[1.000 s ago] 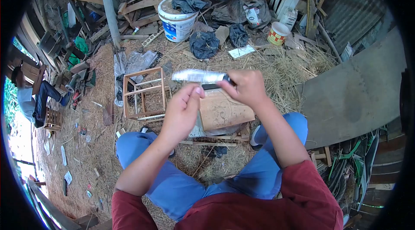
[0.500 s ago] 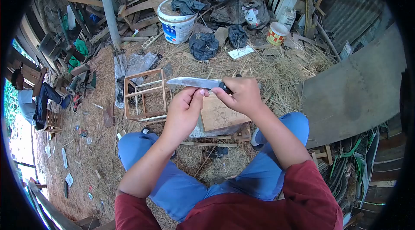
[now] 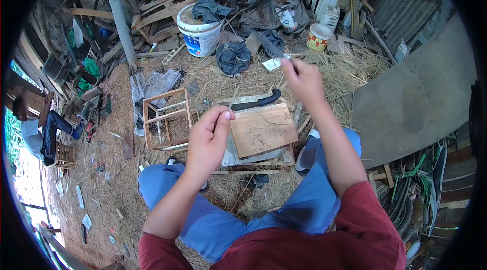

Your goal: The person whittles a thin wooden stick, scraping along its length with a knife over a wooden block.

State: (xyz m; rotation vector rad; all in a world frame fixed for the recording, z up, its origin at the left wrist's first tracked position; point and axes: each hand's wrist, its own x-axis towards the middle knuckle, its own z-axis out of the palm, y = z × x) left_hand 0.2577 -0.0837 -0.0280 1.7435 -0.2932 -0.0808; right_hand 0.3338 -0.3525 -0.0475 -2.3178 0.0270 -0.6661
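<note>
My right hand (image 3: pixel 306 81) is closed around the handle of a knife (image 3: pixel 271 46), raised ahead and to the right; its blade is smeared by motion and points up and left. Lower and to the left, my left hand (image 3: pixel 210 130) pinches a thin pale sliver (image 3: pixel 234 98), apparently wood or bamboo, standing up from the fingertips. Between my knees lies a flat wooden board (image 3: pixel 264 130). A second blade with a curved black handle (image 3: pixel 269 98) rests along the board's far edge. Left of my left hand stands a small open wooden frame (image 3: pixel 167 123).
A white bucket (image 3: pixel 200 39) and a smaller red-yellow tub (image 3: pixel 318 38) stand beyond, among black plastic bags (image 3: pixel 233 57) and scrap wood. A large grey sheet (image 3: pixel 416 97) leans at the right. A person (image 3: pixel 38 117) sits at far left. Straw and shavings cover the ground.
The knife, previously level across my left fingertips, has swung up and away to the right with my right hand. My left hand moved slightly down, uncovering the black-handled blade and more of the board.
</note>
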